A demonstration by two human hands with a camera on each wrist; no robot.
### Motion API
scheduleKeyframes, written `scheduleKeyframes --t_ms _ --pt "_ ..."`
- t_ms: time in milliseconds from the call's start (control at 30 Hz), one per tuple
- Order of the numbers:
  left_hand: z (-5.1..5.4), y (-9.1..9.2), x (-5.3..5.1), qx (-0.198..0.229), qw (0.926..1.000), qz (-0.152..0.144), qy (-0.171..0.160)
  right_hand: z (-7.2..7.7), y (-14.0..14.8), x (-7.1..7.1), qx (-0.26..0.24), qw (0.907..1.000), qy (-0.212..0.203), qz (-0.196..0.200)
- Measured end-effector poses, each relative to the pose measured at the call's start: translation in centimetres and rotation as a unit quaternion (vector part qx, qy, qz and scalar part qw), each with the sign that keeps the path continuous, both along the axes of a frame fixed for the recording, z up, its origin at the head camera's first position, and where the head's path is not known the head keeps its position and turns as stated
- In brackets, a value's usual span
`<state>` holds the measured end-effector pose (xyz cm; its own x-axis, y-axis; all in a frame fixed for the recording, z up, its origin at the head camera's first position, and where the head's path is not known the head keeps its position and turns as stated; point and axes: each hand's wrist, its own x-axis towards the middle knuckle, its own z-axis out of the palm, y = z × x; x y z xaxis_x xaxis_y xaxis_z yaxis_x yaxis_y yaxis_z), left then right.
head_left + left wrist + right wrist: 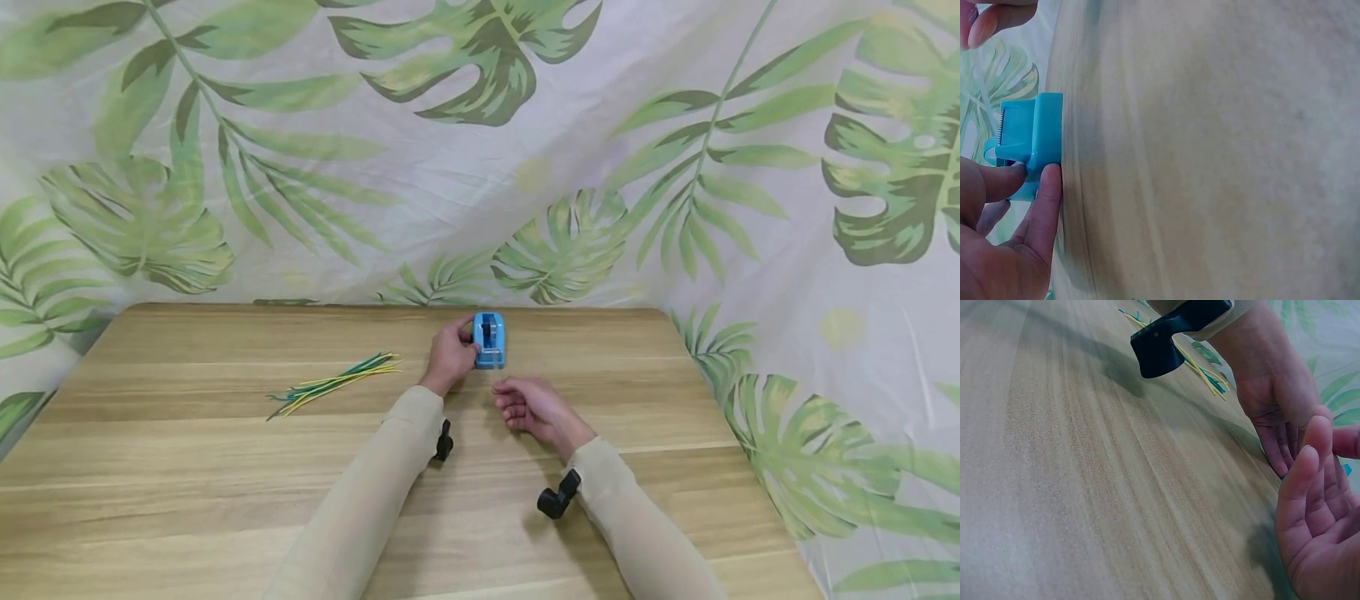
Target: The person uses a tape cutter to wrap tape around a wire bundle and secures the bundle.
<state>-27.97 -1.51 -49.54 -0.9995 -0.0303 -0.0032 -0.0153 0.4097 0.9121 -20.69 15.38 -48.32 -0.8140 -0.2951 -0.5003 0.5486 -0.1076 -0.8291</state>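
Observation:
A light-blue tape dispenser [490, 357] stands near the far edge of the table. My left hand [448, 358] grips it from the left side; in the left wrist view the thumb and fingers [1047, 212] lie against its blue body [1049, 128], beside the toothed cutting edge. Just in front of the dispenser is my right hand [536, 410], thumb and forefinger pinching the end of a clear strip of tape [497, 372]. The strip runs from the dispenser and is faint. From the right wrist, the left hand mostly hides the dispenser.
A loose bundle of green and yellow twist ties [337, 383] lies on the wooden table [187, 483], left of the left hand. Behind the table's far edge hangs a leaf-patterned cloth [450, 167]. A black wrist mount [558, 494] sticks out from the right sleeve.

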Motion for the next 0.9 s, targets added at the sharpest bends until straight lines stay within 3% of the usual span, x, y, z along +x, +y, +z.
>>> scheduleKeyframes --t_ms 900 --pt "0.51 -0.04 0.40 0.002 1.0000 -0.001 0.004 0.37 0.38 0.73 -0.004 0.9999 0.005 0.009"
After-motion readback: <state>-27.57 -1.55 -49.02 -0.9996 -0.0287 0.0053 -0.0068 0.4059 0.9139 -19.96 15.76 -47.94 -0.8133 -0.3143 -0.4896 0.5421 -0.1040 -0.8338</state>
